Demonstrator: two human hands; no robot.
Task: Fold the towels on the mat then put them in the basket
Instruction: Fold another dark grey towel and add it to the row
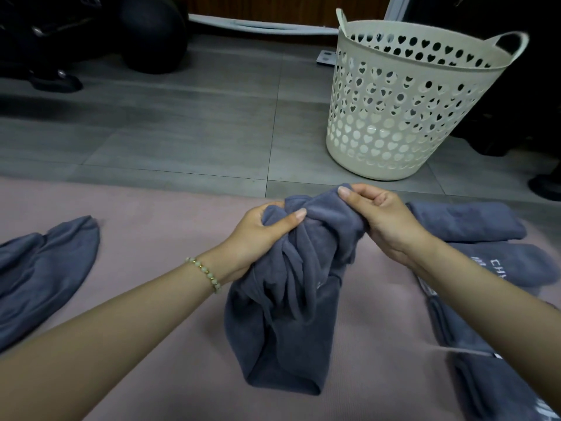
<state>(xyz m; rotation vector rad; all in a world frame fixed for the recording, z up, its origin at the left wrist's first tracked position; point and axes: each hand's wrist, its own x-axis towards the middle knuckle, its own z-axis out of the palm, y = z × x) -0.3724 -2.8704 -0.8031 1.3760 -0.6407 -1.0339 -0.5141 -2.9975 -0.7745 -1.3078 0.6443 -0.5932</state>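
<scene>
- towel on the left (45,268) lies loose and rumpled at the left edge of the pink mat (158,214), not yet folded.
- left hand (258,235) grips the left side of the bunched towel (288,305), thumb across the top and fingers curled into the cloth.
- bunched towel is held up by its top at the middle of the mat, with its lower end resting on the mat. it looks crumpled, so i judge it needs spreading flat first.
- right hand (382,220) pinches the top right of the same towel. sliding each hand along the edge to a corner should give a clean first fold.
- other towels (473,220) lie at the right of the mat.
- basket (409,101) stands far right on the floor (182,132), off the mat.
</scene>
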